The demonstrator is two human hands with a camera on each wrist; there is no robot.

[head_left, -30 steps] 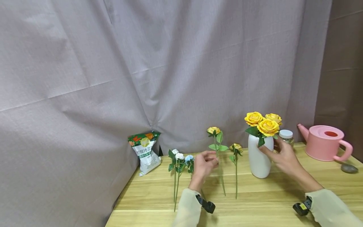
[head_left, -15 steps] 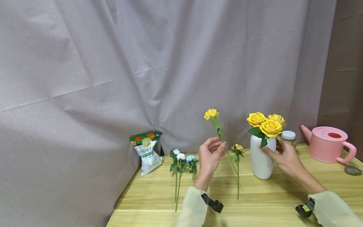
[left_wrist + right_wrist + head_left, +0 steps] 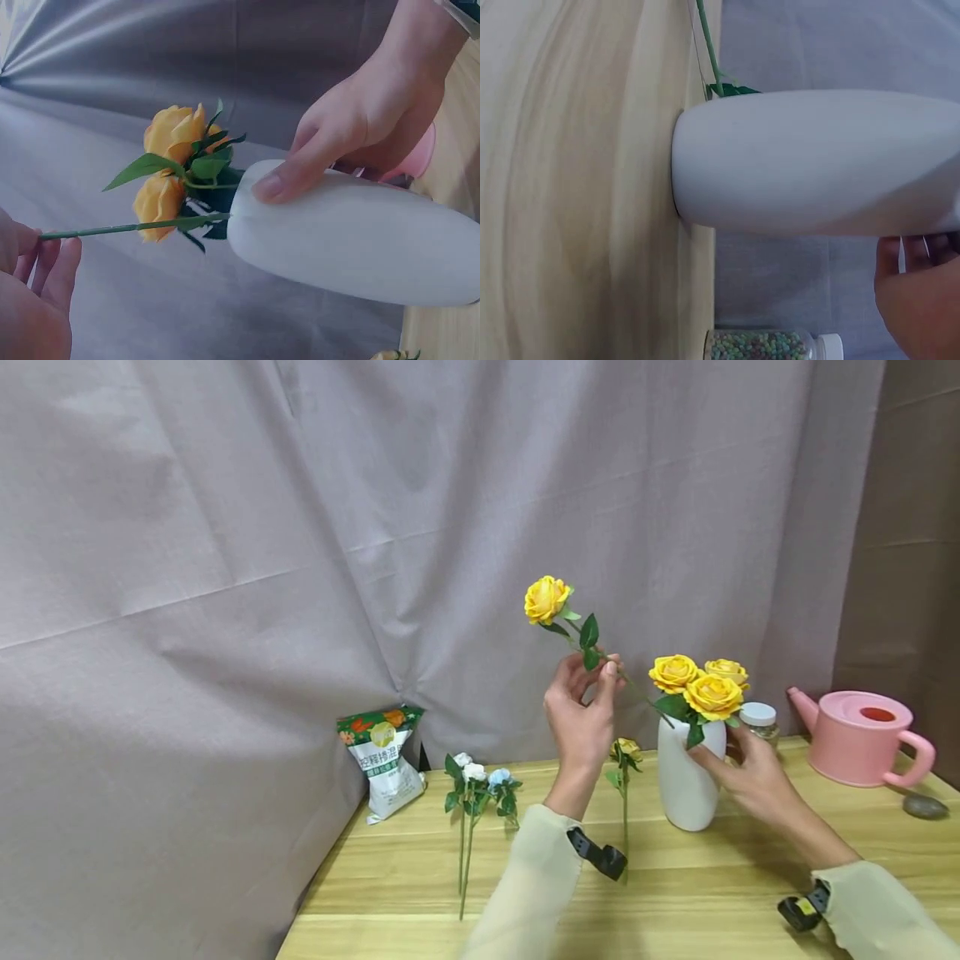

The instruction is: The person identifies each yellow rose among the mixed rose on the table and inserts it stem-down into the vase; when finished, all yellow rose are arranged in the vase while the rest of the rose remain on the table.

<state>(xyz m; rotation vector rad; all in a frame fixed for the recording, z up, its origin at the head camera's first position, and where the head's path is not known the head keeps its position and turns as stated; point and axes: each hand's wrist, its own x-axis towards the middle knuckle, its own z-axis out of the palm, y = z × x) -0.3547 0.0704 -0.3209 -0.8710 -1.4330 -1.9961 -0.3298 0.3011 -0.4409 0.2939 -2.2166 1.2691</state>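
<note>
My left hand [image 3: 581,718] pinches the green stem of a yellow rose [image 3: 547,600] between thumb and fingers, in front of the curtain. The rose tilts with its bloom up and left; its stem's lower end reaches the mouth of the white vase [image 3: 688,785]. The left wrist view shows that stem [image 3: 105,229] crossing the blooms to the rim; whether its tip is inside I cannot tell. Several yellow roses [image 3: 712,695] stand in the vase. My right hand [image 3: 750,781] holds the vase near its top, thumb [image 3: 277,184] on the near side. The vase stands upright on the table.
Another yellow rose [image 3: 625,777] lies left of the vase. Farther left are white roses [image 3: 473,772], a blue rose [image 3: 500,779] and a fertilizer bag [image 3: 390,772]. A jar of coloured beads [image 3: 757,345], a pink watering can [image 3: 858,743] and a grey stone [image 3: 925,807] lie right.
My left hand has lifted the yellow rose off the table, up and then right, tilting it so its stem end comes to the vase. My right hand stays on the vase.
</note>
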